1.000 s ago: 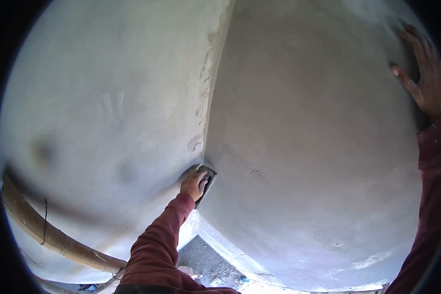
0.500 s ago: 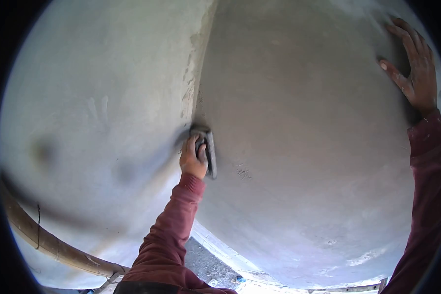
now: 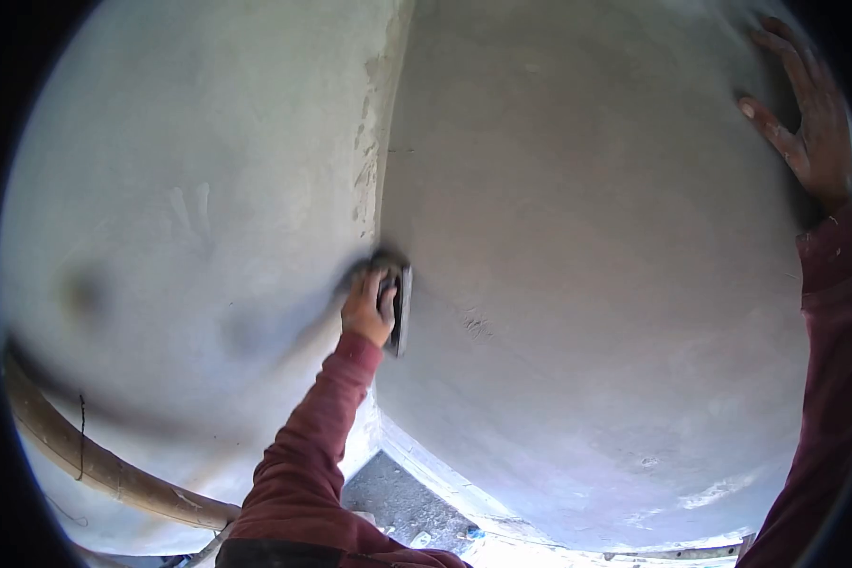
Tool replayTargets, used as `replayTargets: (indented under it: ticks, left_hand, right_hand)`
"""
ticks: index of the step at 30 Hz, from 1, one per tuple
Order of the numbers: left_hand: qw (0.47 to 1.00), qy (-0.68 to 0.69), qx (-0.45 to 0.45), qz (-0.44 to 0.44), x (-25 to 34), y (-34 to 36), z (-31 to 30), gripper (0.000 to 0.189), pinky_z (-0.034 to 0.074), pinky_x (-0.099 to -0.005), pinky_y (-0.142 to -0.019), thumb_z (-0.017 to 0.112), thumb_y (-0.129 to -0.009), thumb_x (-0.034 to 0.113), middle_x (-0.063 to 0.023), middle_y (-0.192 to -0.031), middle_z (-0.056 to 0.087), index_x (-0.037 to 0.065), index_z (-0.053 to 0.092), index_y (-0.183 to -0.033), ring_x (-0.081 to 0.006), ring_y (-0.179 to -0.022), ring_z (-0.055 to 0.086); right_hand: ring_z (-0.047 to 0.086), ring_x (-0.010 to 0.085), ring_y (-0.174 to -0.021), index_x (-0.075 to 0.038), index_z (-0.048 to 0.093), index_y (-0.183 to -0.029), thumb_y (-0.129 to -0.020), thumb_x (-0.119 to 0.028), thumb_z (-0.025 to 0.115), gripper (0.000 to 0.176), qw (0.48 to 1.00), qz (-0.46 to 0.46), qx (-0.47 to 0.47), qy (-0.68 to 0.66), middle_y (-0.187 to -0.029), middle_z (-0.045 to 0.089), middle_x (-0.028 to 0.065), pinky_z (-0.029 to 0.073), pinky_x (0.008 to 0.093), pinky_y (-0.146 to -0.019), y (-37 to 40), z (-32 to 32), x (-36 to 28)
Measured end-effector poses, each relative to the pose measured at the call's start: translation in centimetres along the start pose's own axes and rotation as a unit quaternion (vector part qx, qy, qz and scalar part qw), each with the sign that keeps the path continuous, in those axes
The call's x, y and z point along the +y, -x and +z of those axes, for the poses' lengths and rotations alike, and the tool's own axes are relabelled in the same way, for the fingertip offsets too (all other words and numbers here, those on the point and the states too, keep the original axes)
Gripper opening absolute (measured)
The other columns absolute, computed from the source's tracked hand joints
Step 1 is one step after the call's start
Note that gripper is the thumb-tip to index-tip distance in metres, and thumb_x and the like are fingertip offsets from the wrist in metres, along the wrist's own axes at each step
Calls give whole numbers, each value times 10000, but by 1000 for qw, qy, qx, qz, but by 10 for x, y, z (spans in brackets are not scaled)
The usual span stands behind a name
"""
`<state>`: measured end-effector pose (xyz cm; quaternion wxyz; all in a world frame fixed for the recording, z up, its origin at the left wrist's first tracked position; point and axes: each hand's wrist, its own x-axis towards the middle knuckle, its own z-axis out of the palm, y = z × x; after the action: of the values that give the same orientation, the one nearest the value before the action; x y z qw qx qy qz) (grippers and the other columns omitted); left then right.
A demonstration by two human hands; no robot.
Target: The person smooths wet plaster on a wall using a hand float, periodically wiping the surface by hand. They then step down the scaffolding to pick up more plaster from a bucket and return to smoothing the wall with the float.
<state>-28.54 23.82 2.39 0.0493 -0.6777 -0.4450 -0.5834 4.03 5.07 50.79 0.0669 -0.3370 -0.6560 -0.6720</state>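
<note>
My left hand (image 3: 367, 308) is closed around the handle of a plastering float (image 3: 402, 312). The float stands with its long side roughly upright and its face against the darker grey plastered wall (image 3: 577, 246), right beside the inner corner. At the upper right, my right hand (image 3: 809, 118) is open against the same wall, fingers and thumb spread, with nothing in it. Above the float, the corner line (image 3: 374, 142) shows a rough, patchy strip of plaster. The float's working face is hidden from view.
A paler wall (image 3: 161, 237) meets the darker one at the corner. A curved brown pole (image 3: 114, 473) with a thin tie (image 3: 82, 435) crosses the lower left. Rough grey ground (image 3: 402, 502) with bits of debris shows far below, beside a pale ledge (image 3: 445, 478).
My left hand and the float have shifted slightly left and down along the corner, and the float now stands straighter. My right hand stays spread on the wall. The view has tilted a little.
</note>
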Motion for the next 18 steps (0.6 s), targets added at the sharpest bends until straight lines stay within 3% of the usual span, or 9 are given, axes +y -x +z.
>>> replayTargets:
  ticks: [1, 3, 5, 8, 10, 11, 13, 17, 18]
  left_hand:
    - [998, -6, -50, -47, -15, 32, 3, 297, 502, -419, -804, 624, -857, 180, -137, -1062, 610, 95, 560, -1135, -355, -960, 590]
    - [998, 0, -54, -29, -13, 45, -11, 294, 500, -406, -824, 626, -859, 185, -153, -1069, 610, 88, 575, -1132, -359, -967, 597]
    - [999, 41, 17, -9, 12, -7, -28, 288, 497, -407, -823, 623, -863, 181, -163, -1069, 616, 61, 586, -1123, -365, -960, 596]
    - [969, 67, 178, 157, 64, -131, -64, 278, 488, -423, -804, 622, -872, 179, -171, -1026, 634, 36, 605, -1110, -372, -929, 591]
    - [959, 76, 203, 184, 85, -207, -82, 265, 482, -429, -805, 625, -871, 217, -129, -1038, 644, 85, 614, -1099, -360, -940, 594]
    - [968, 54, 162, 182, 95, -235, -93, 260, 484, -437, -803, 622, -870, 228, -122, -1036, 647, 107, 605, -1100, -347, -949, 599]
    - [979, -24, 118, 166, 92, -276, -86, 384, 454, -444, -910, 530, -928, 285, -227, -1102, 623, 60, 539, -1239, -411, -1030, 579]
    - [974, -66, 94, 198, 76, -252, -66, 377, 462, -443, -884, 560, -913, 274, -220, -1087, 630, 63, 545, -1225, -403, -1002, 590]
    - [971, -39, 86, 219, 69, -232, -64, 326, 476, -403, -854, 609, -880, 197, -188, -1052, 640, 51, 574, -1169, -368, -970, 605]
  right_hand:
    - [478, 342, -1236, -75, 500, -1290, -818, -412, 626, 594, 1000, -2, -4, 20, -1362, 489, 125, 371, 448, -1014, -1, 0, -1]
    - [476, 342, -1236, -78, 502, -1288, -819, -413, 624, 589, 999, -12, -7, 39, -1359, 490, 127, 371, 448, -1013, -3, -2, 1]
    - [474, 342, -1236, -81, 503, -1286, -821, -414, 623, 584, 998, -23, -19, 52, -1357, 492, 128, 370, 448, -1012, -2, -2, 0]
    - [465, 335, -1237, -92, 510, -1277, -821, -426, 619, 576, 1000, -11, 23, -8, -1347, 498, 116, 357, 441, -1015, -7, 10, -2]
    - [579, 378, -917, -79, 609, -1079, -671, -783, 563, 815, 982, -99, 154, 36, -1100, 602, 156, 442, 504, -697, -17, 23, 4]
    - [579, 378, -917, -79, 609, -1079, -671, -783, 563, 815, 983, -103, 147, 29, -1100, 602, 156, 442, 504, -697, -17, 23, 1]
    - [577, 379, -900, -68, 608, -1077, -664, -791, 562, 834, 979, -58, 143, 131, -1070, 604, 163, 442, 503, -693, -14, 21, -5]
    - [570, 384, -896, -63, 611, -1079, -659, -794, 569, 845, 984, -114, 119, 69, -1053, 603, 167, 440, 512, -698, -15, 10, -1]
    - [568, 388, -902, -55, 611, -1081, -654, -792, 579, 852, 979, -151, 95, 100, -1056, 602, 168, 439, 513, -706, -16, 10, 6]
